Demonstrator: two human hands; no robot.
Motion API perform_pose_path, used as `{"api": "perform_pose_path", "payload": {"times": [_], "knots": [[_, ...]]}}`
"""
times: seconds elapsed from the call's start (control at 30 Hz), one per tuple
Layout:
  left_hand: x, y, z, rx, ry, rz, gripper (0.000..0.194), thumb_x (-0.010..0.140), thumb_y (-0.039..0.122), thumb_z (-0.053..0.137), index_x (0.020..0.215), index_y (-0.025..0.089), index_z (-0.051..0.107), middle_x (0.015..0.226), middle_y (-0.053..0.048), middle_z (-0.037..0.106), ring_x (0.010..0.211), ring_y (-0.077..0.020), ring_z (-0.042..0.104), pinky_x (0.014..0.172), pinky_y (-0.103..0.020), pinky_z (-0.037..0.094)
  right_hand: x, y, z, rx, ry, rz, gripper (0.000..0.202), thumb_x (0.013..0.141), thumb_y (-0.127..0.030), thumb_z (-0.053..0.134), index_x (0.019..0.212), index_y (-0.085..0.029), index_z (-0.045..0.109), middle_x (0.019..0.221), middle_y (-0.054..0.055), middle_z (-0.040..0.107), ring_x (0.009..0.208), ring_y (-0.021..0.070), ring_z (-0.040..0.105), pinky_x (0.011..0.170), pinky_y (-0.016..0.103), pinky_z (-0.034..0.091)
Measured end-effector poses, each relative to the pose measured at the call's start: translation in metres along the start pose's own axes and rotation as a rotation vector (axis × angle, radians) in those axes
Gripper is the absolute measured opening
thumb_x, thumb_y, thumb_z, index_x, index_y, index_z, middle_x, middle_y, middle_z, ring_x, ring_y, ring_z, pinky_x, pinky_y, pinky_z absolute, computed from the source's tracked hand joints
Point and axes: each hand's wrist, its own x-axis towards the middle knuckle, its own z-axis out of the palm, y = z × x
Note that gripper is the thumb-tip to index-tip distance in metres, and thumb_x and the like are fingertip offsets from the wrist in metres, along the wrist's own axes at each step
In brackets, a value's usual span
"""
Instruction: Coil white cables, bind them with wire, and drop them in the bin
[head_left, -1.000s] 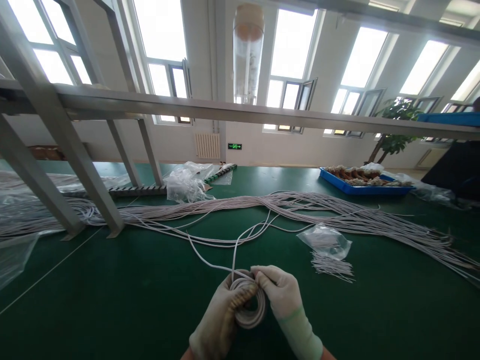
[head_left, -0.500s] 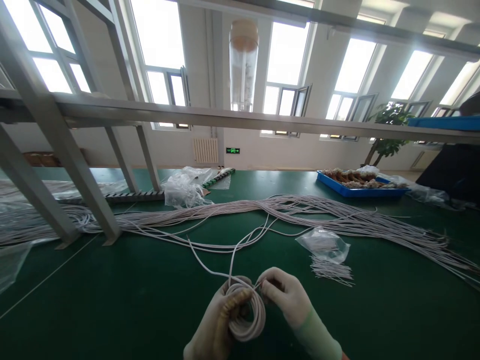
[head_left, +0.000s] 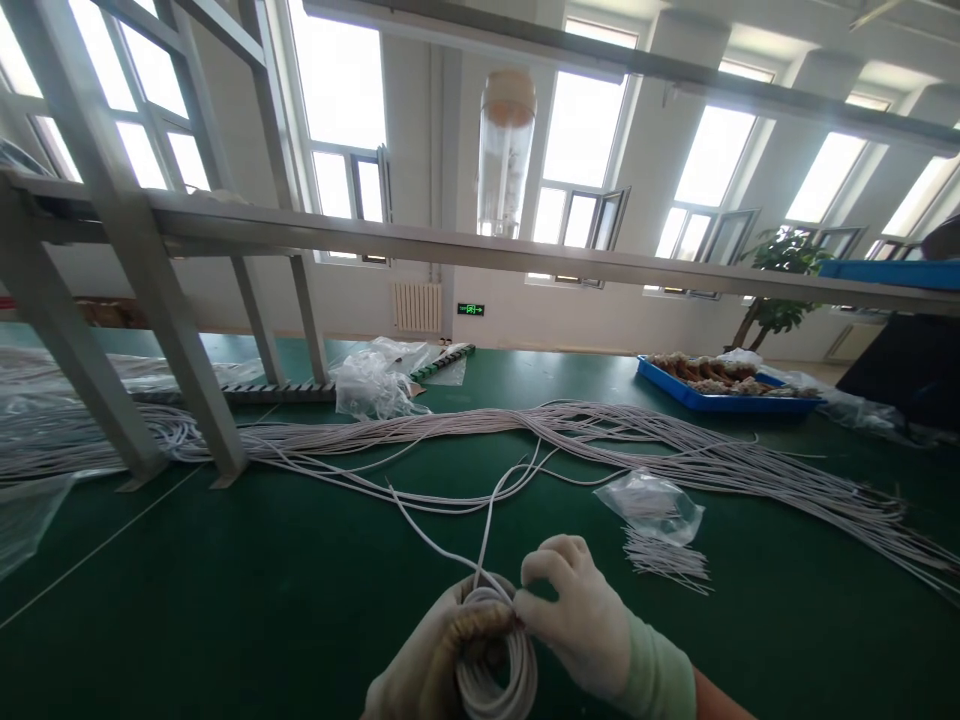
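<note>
A coil of white cable (head_left: 501, 690) is gripped in my left hand (head_left: 442, 650), thumb across its upper part. That hand wears a white glove, stained on the thumb and fingers. Two lengths of the cable rise from the coil's top onto the table. My right hand (head_left: 581, 615), also in a white glove, pinches at the coil's upper right edge. Thumb and forefinger close there around a thin white tie, now mostly hidden by the fingers. To the right lie a pile of short thin white ties (head_left: 667, 560) and a clear plastic bag (head_left: 652, 503).
A long bundle of white cables (head_left: 420, 428) crosses the green table (head_left: 300, 600). Behind it are crumpled plastic bags (head_left: 379, 380) and a blue tray (head_left: 720, 402) of brownish parts. Metal shelf posts (head_left: 169, 330) stand at left; a shelf above carries a clear bottle (head_left: 506, 160).
My right hand has turned, its fingertips coming closer against the coil. The coil and my left hand sit slightly lower in view, and the camera has tilted a little upward.
</note>
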Motion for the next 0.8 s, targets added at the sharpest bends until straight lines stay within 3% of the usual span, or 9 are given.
{"api": "perform_pose_path", "payload": {"times": [0.1,0.17,0.3,0.4,0.47,0.57,0.63,0.7,0.8], "knots": [[0.000,0.009,0.013,0.008,-0.100,-0.022,0.046,0.068,0.043,0.088,0.105,0.021,0.071,0.100,-0.009,0.072,0.102,-0.0336,0.066,0.102,-0.050,0.048,0.005,-0.002,-0.014,0.028,-0.200,-0.174,0.010,0.079,-0.020,0.064,0.088,-0.023,0.062,0.088,0.006,0.062,0.075,0.0222,0.047,0.068,0.037,0.038],[-0.001,0.014,0.022,-0.051,-0.143,0.019,0.054,0.067,0.045,0.088,0.106,0.015,0.067,0.102,-0.011,0.070,0.102,-0.0333,0.066,0.100,-0.051,0.048,0.006,-0.006,-0.022,0.117,-0.235,-0.116,0.003,0.084,-0.019,0.057,0.083,-0.021,0.058,0.081,0.004,0.058,0.069,0.0194,0.044,0.068,0.037,0.038],[0.000,0.016,0.033,0.121,-0.035,0.109,0.053,0.066,0.042,0.089,0.104,0.015,0.065,0.108,-0.012,0.067,0.108,-0.0342,0.062,0.097,-0.050,0.048,0.006,-0.013,-0.012,0.553,-0.161,0.375,0.015,0.091,-0.022,0.049,0.077,-0.021,0.056,0.078,0.002,0.055,0.070,0.0182,0.048,0.069,0.032,0.041],[0.001,0.016,0.037,0.455,0.129,0.179,0.039,0.071,0.039,0.084,0.102,0.020,0.068,0.110,-0.011,0.067,0.109,-0.0369,0.060,0.094,-0.053,0.047,0.010,-0.013,0.009,0.913,-0.289,0.773,0.019,0.086,-0.023,0.050,0.068,-0.021,0.050,0.061,-0.002,0.045,0.055,0.0156,0.044,0.053,0.028,0.038],[0.001,0.017,0.037,0.534,0.160,0.204,0.033,0.074,0.042,0.080,0.098,0.021,0.069,0.108,-0.012,0.068,0.106,-0.0374,0.060,0.092,-0.053,0.047,0.013,-0.010,0.015,1.004,-0.372,0.846,0.018,0.086,-0.026,0.049,0.069,-0.021,0.050,0.056,-0.004,0.041,0.046,0.0139,0.039,0.046,0.026,0.034],[-0.001,0.021,0.033,0.336,0.103,0.169,0.045,0.072,0.050,0.082,0.100,0.018,0.067,0.104,-0.012,0.069,0.103,-0.0351,0.062,0.092,-0.049,0.048,0.014,-0.004,0.006,1.052,-0.321,0.762,0.023,0.092,-0.039,0.050,0.081,-0.020,0.056,0.062,-0.003,0.048,0.050,0.0137,0.044,0.048,0.025,0.039],[-0.003,0.022,0.027,0.118,0.035,0.148,0.056,0.070,0.053,0.083,0.107,0.015,0.064,0.102,-0.012,0.068,0.099,-0.0321,0.063,0.093,-0.047,0.048,0.015,-0.001,-0.009,0.994,-0.186,0.564,0.025,0.095,-0.043,0.051,0.096,-0.019,0.061,0.076,0.000,0.055,0.063,0.0158,0.052,0.058,0.027,0.046],[-0.004,0.023,0.021,-0.009,-0.010,0.120,0.061,0.072,0.054,0.082,0.113,0.013,0.061,0.102,-0.011,0.067,0.096,-0.0295,0.064,0.095,-0.046,0.047,0.017,0.003,-0.023,0.830,-0.106,0.350,0.022,0.092,-0.036,0.057,0.108,-0.021,0.063,0.093,0.003,0.057,0.077,0.0184,0.056,0.067,0.030,0.050],[-0.006,0.022,0.015,0.009,-0.021,0.056,0.060,0.076,0.057,0.078,0.114,0.014,0.061,0.103,-0.012,0.067,0.098,-0.0300,0.064,0.098,-0.047,0.047,0.022,0.005,-0.034,0.548,-0.152,0.164,0.016,0.088,-0.024,0.061,0.102,-0.023,0.069,0.105,0.006,0.056,0.087,0.0214,0.056,0.071,0.033,0.051]]}}
